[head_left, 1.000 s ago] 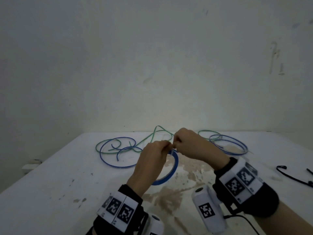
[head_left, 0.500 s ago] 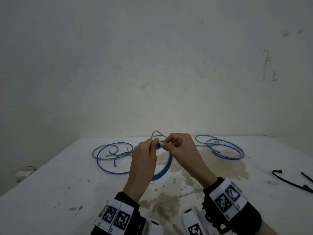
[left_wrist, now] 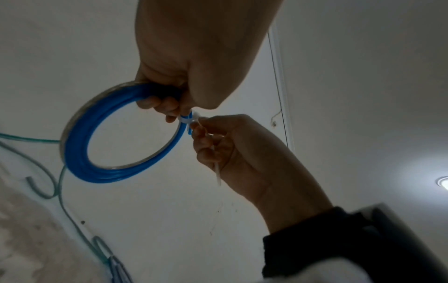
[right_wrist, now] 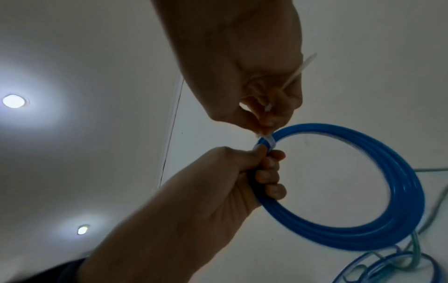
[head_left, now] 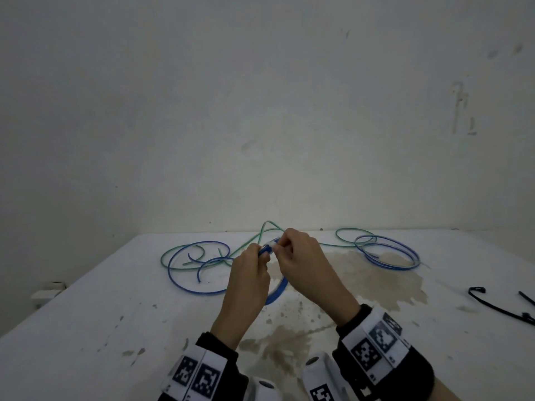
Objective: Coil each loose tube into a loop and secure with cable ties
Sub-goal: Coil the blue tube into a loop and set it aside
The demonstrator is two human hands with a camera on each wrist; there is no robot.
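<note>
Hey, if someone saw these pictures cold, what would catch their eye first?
Probably the bright blue coiled tube, gripped by the left hand above the middle of the white table. Next, the white cable tie wrapped round the coil, its tail pinched by the right hand. Behind the hands, loose blue and green tubes sprawl on the table's far left, and more loops lie on its far right.

Blue coil (head_left: 278,292) mostly hidden behind hands; black ties (head_left: 503,306) cut off.
</note>
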